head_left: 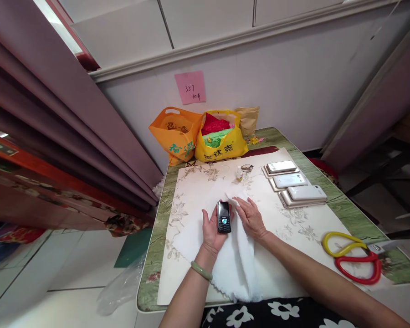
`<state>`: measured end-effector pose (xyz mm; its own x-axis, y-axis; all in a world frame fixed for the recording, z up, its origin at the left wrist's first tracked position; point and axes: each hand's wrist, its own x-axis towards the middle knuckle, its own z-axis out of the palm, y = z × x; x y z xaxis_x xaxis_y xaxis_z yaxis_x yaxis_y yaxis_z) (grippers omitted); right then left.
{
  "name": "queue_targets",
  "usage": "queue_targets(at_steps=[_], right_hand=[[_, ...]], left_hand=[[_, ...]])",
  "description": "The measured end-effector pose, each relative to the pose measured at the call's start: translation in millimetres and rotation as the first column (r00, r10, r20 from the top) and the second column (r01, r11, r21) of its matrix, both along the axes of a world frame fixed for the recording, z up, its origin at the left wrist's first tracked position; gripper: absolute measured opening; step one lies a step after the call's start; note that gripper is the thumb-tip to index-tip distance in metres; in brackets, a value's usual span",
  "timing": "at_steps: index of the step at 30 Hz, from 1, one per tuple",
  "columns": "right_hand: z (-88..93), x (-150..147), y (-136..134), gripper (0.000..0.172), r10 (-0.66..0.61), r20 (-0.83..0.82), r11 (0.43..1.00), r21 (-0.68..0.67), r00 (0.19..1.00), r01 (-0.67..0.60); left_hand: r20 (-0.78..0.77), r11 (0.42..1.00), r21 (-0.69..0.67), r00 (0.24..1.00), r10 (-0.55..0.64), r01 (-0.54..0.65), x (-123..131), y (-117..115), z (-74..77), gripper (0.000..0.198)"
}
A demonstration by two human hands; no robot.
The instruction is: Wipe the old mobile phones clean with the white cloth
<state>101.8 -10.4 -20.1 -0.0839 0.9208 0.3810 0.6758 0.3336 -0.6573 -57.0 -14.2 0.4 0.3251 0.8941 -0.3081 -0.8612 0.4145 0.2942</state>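
Note:
A black keypad mobile phone (224, 217) lies face up in my left hand (212, 232), its screen dark above a lit round key. The palm is turned up and the fingers curl behind the phone. A green bangle (201, 270) circles the left wrist. To the right, my right hand (250, 217) pinches the raised edge of a white fleecy cloth (239, 264), which is spread and partly folded on the table under both hands. A small clear bottle (239, 174) stands beyond the hands.
Several phones (295, 182) are stacked at the right. Large scissors (353, 257) with yellow and red handles rest at the right front. Beside the bottle is a small dark wire-like item (247, 168). An orange bag (177, 134) and a stuffed yellow bag (222, 136) stand at the back.

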Motion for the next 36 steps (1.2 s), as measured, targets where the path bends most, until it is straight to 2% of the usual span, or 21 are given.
queue_targets(at_steps=[2,4,6,7,8,10,12,13,18,20,24,26,33,36], right_hand=[[6.9,0,-9,0.040,0.010,0.012,0.998,0.057,1.000,-0.011],[15.9,-1,-19,0.039,0.157,0.051,0.979,0.126,0.986,-0.162],[25.8,-2,-26,0.037,0.320,0.063,0.927,0.187,0.945,-0.326],[30.5,-4,-27,0.036,0.344,0.043,0.915,0.211,0.938,-0.345],[34.5,-5,-24,0.035,0.318,0.007,0.923,0.224,0.948,-0.312],[39.8,-11,-13,0.036,0.177,-0.065,0.966,0.200,0.982,-0.161],[40.4,-20,3,0.037,0.068,-0.068,0.991,0.120,0.995,-0.059],[39.0,-25,10,0.039,0.052,-0.039,0.996,0.069,0.998,-0.050],[29.1,-57,25,0.056,0.125,0.220,0.977,-0.197,0.967,-0.081],[29.6,-67,22,0.065,0.174,0.299,0.969,-0.224,0.938,-0.108],[37.4,-75,17,0.066,0.355,0.344,0.931,-0.214,0.869,-0.296],[41.3,-76,18,0.066,0.407,0.334,0.909,-0.241,0.850,-0.340],[44.6,-81,34,0.066,0.398,0.345,0.900,-0.327,0.850,-0.289],[41.1,-84,43,0.066,0.378,0.357,0.905,-0.338,0.854,-0.258]], left_hand=[[0.005,1.000,-0.019,1.000,0.009,-0.009,-1,0,0.5,0.064],[-0.011,0.999,-0.046,1.000,0.021,-0.021,-1,0,0.6,0.063],[-0.023,0.997,-0.072,0.999,0.028,-0.030,-2,0,0.4,0.063],[-0.021,0.996,-0.081,0.999,0.028,-0.029,-2,1,0.2,0.063],[-0.014,0.996,-0.087,1.000,0.028,-0.029,-2,1,-0.1,0.062],[0.004,0.996,-0.089,0.999,0.033,-0.033,-1,2,-0.9,0.061],[0.006,0.996,-0.079,0.999,0.045,-0.045,-1,3,-2.2,0.060],[0.001,0.996,-0.075,0.999,0.049,-0.049,-1,3,-3.1,0.059],[-0.008,0.997,-0.076,1.000,-0.026,0.026,-3,4,-8.5,0.064],[-0.002,0.996,-0.073,0.999,-0.048,0.048,-4,4,-8.7,0.066],[-0.002,0.996,-0.068,0.999,0.053,-0.053,-3,4,-5.3,0.053],[-0.005,0.995,-0.060,0.997,0.077,-0.077,-3,4,-4.5,0.051],[0.001,0.994,-0.049,0.995,0.098,-0.098,-6,9,-16.5,0.057],[-0.016,0.995,-0.078,0.998,0.062,-0.063,-6,10,-19.5,0.059]])
